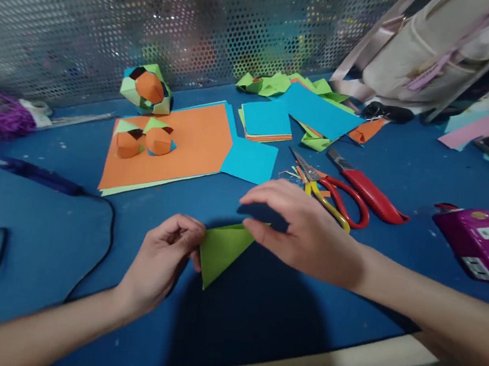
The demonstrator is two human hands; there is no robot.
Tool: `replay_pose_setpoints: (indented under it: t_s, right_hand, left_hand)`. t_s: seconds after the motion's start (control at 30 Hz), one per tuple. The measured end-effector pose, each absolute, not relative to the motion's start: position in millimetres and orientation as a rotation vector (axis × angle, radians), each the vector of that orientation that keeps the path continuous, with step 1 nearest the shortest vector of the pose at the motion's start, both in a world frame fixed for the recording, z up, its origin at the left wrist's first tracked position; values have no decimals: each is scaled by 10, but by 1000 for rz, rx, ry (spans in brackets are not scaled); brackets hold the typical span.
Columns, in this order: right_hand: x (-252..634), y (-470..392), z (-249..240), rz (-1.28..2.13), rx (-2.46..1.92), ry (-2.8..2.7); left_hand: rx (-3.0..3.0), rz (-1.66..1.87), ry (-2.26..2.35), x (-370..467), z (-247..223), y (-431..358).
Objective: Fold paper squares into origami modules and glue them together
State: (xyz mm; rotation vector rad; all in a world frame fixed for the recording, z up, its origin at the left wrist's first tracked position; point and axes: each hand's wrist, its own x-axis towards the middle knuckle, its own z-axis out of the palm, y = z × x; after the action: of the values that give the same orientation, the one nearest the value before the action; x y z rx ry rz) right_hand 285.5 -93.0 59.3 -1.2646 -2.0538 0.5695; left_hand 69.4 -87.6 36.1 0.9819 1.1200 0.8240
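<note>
A green sheet of paper, folded into a triangle, is pinched at its left corner by my left hand. Over the paper's right corner, my right hand has its thumb and fingers apart; whether the thumb touches the paper I cannot tell. Just beyond the paper lies a blue paper square. Close to my right hand are scissors with red handles, a yellow-handled tool partly hidden by the hand, and a red-handled box cutter.
Orange paper sheets carry two small folded paper pieces. Behind stand a folded paper ball and a stack of paper squares. A purple device sits right; a blue glue gun with its cord lies left. A perforated metal panel closes the back.
</note>
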Motion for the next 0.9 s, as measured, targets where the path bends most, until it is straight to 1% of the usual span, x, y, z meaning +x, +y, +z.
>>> replay_pose_setpoints:
  t_s: [0.1,0.17,0.33,0.53,0.67,0.77,0.83,0.9]
  right_hand:
    - [2683,-914,657,616,-1218,-2325]
    - [2592,-902,669,650,-1219,-2408]
    - [2538,-879,623,722,-1209,-2398]
    - [2565,-816,489,754,-1200,-2450]
    - [2595,-716,409,802,-1239,-2496]
    - [2623,-661,378,826,-1288,-2541]
    - [2634,-647,370,813,-1306,-2573]
    - [2635,-645,366,796,-1317,-2600]
  left_hand:
    - [1116,824,1084,669,366,-927]
    - [1174,828,1067,656,364,-951]
    - [1200,789,1041,656,343,-958]
    - [1162,617,1106,688,311,-858]
    - [1188,588,1090,669,280,-739]
    - [1398,581,1162,620,282,-661]
    - [1686,580,1192,589,281,-625]
    - [2003,606,1123,570,263,-604]
